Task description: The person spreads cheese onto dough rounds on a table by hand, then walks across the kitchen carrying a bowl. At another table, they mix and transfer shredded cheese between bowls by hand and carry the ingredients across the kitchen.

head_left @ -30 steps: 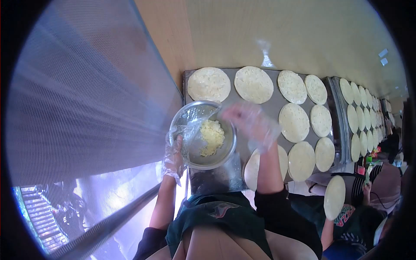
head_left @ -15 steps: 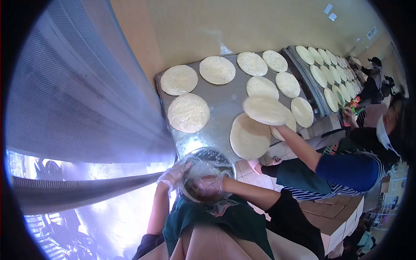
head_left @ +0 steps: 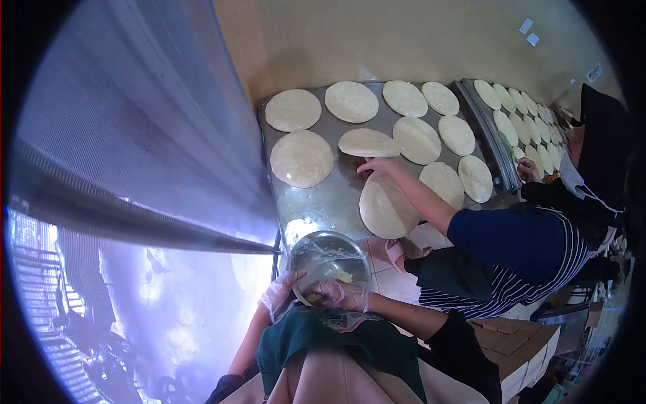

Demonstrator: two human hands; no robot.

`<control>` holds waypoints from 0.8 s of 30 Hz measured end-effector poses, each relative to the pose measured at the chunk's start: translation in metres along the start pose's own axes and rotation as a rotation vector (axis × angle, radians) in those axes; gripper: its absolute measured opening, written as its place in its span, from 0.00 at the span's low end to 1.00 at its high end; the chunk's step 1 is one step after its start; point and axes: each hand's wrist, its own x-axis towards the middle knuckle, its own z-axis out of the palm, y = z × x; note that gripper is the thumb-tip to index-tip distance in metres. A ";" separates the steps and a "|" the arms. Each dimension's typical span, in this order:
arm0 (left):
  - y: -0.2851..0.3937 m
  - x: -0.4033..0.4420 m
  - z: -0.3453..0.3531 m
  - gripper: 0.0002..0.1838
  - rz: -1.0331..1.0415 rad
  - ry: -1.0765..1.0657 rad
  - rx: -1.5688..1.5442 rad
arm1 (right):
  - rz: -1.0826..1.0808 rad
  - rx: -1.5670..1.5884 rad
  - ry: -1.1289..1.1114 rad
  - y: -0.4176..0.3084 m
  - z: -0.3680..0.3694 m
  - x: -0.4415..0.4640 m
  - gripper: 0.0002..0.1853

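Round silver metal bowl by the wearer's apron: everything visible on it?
The round silver metal-looking bowl is shiny and thin-rimmed, its mouth facing up. A small pale-yellow crumbly heap lies inside. The clear-plastic-gloved left hand is at its left rim; the clear-plastic-gloved right hand reaches into its near side. It is close to the dark-green cloth apron; its underside is hidden.
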 end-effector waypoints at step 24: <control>-0.035 -0.008 0.039 0.29 0.258 0.052 0.010 | 0.326 0.032 -0.107 -0.013 -0.019 -0.056 0.18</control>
